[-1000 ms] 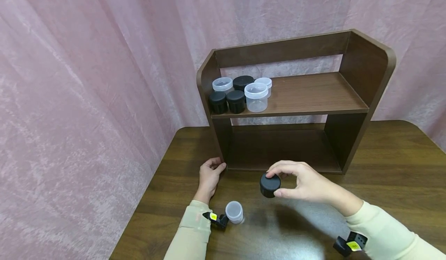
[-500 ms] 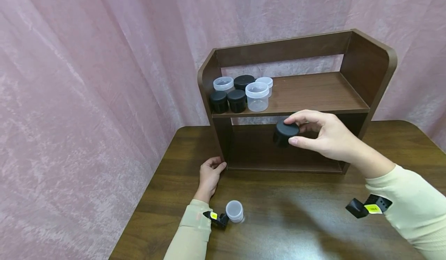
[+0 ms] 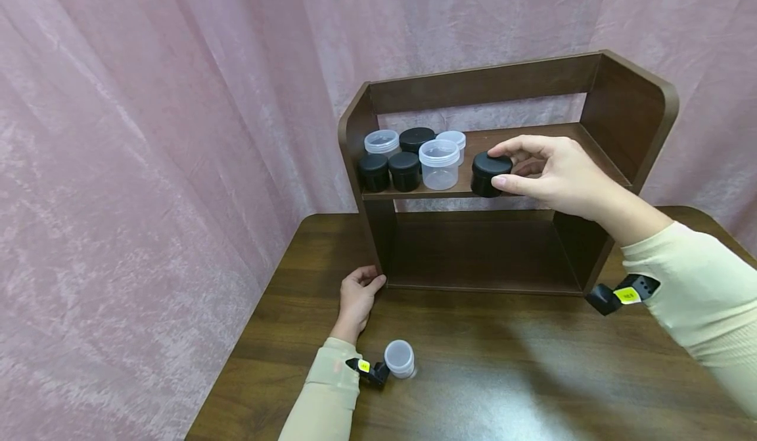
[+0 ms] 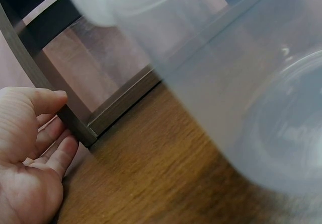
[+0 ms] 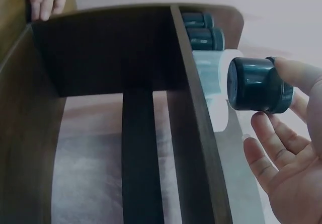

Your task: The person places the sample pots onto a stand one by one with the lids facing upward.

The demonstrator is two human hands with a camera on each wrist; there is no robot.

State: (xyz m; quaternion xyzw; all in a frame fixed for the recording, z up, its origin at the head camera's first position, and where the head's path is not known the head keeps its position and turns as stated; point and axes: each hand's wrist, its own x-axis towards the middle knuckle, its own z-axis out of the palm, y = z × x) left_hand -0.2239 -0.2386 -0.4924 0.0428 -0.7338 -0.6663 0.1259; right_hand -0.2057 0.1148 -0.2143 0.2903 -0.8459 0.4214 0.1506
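In the head view my right hand point(image 3: 552, 171) holds a small black lidded jar point(image 3: 485, 178) between thumb and fingers. The jar is upright at the front edge of the upper board of a brown wooden desk shelf point(image 3: 550, 165), right of a clear plastic jar point(image 3: 439, 168). In the right wrist view, the black jar point(image 5: 251, 85) appears sideways, and I cannot tell whether its base touches the board. At the shelf's lower left front corner, my left hand point(image 3: 357, 300) grips the side panel's edge point(image 4: 75, 126) with thumb and fingers.
Left on the upper board stand two black jars point(image 3: 405, 171) in front, with a larger black jar point(image 3: 416, 139) and two clear jars point(image 3: 382, 142) behind. A clear jar point(image 3: 399, 360) stands on the table point(image 3: 461, 342) beside the left wrist camera point(image 3: 372, 374). Pink curtain point(image 3: 177, 132) hangs behind.
My right hand has lifted the black jar from above the table, past the lower compartment, up to the upper board's front edge. My left hand has stayed at the shelf's corner.
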